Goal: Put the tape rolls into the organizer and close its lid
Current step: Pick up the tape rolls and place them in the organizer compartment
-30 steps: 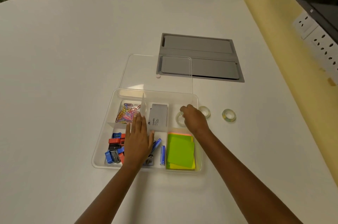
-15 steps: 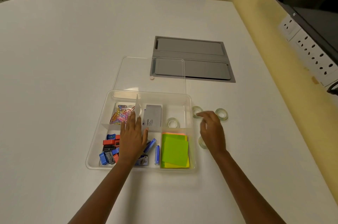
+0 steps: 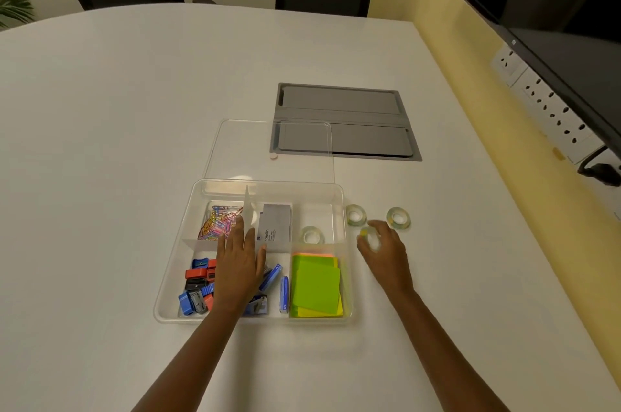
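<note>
One clear tape roll (image 3: 312,235) lies in the clear plastic organizer (image 3: 174,277)'s one-o'clock compartment. The right hand (image 3: 383,250)'s grip pinches a second roll (image 3: 369,236); two more clear rolls (image 3: 355,215) wait on the white surface (image 3: 100,142) at three o'clock. The lid (image 3: 268,149) is still off.

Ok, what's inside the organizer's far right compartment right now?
One tape roll lies flat in that compartment of the organizer; nothing else shows there. Two rolls sit outside on the table, and the right hand holds another.
</note>
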Demonstrator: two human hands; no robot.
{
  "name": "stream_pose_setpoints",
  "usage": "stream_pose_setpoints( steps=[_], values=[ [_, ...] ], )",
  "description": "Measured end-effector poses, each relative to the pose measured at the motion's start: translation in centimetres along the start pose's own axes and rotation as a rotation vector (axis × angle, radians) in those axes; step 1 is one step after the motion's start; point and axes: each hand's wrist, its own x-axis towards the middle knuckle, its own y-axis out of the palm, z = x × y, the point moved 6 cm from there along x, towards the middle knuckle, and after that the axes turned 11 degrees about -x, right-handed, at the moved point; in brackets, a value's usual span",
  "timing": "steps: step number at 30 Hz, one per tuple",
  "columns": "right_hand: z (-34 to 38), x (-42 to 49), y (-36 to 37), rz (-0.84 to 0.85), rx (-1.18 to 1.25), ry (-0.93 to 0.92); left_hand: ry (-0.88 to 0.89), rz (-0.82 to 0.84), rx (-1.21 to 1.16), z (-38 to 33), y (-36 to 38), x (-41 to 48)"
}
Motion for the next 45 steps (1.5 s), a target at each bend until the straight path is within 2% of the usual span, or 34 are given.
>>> stream_pose_setpoints(
  steps=[2, 4, 9, 12, 15, 17, 19, 21, 22, 24, 26, 28, 30, 35, 38, 40, 42, 45],
  values=[
    [2.9, 0.6, -0.2, -0.01, 0.03, -0.121, 0.009, -0.014, -0.006, -0.1, -0.1, 0.0],
    [5.8, 1.0, 0.7, 0.05, -0.02, -0.265, 0.014, -0.01, -0.004, -0.1, -0.1, -0.1],
    [9.1, 1.8, 5.0, 0.27, -0.382, -0.43, 0.016, -0.018, -0.006, -0.1, -0.1, -0.1],
    [9.0, 2.2, 6.3, 0.327, -0.451, -0.428, 0.016, -0.016, -0.008, 0.0, 0.0, -0.1],
    [8.8, 2.2, 6.2, 0.314, -0.355, -0.446, 0.007, -0.012, -0.029, 0.1, 0.2, 0.0],
    [8.8, 2.2, 4.9, 0.212, -0.223, -0.49, 0.014, -0.022, -0.034, 0.1, 0.1, 0.1],
    [8.3, 2.5, 2.9, 0.023, -0.124, -0.494, 0.031, -0.033, -0.036, 0.1, 0.1, 0.0],
    [6.8, 3.3, 1.1, -0.142, -0.088, -0.406, 0.045, -0.034, -0.045, 0.1, 0.0, 0.0],
    [5.9, 3.9, 0.6, -0.173, -0.091, -0.337, 0.047, -0.032, -0.049, 0.2, 0.0, 0.0],
    [4.0, 5.1, 0.7, -0.113, -0.146, -0.207, 0.04, -0.029, -0.049, 0.2, 0.1, 0.0],
    [2.2, 6.1, 1.9, 0.046, -0.281, -0.143, 0.028, -0.023, -0.043, 0.2, 0.2, 0.1],
    [1.0, 6.3, 3.2, 0.197, -0.447, -0.16, 0.022, -0.022, -0.043, 0.2, 0.2, 0.1],
    [0.4, 6.1, 4.2, 0.28, -0.514, -0.178, 0.035, -0.035, -0.041, 0.1, 0.1, 0.0],
    [-0.1, 6.6, 4.1, 0.226, -0.502, -0.114, 0.027, -0.034, -0.056, 0.1, -0.1, 0.0],
    [0.9, 7.0, 2.5, 0.126, -0.219, -0.018, 0.025, -0.038, -0.059, 0.0, -0.2, 0.0],
    [2.7, 6.8, 1.5, 0.024, -0.092, -0.063, 0.018, -0.04, -0.06, 0.0, -0.2, -0.1],
    [4.9, 6.3, 1.4, -0.003, -0.053, -0.175, 0.016, -0.041, -0.062, 0.0, -0.2, -0.1],
    [7.5, 5.6, 3.0, 0.064, -0.205, -0.355, 0.018, -0.044, -0.059, -0.1, -0.3, -0.2]
  ],
)
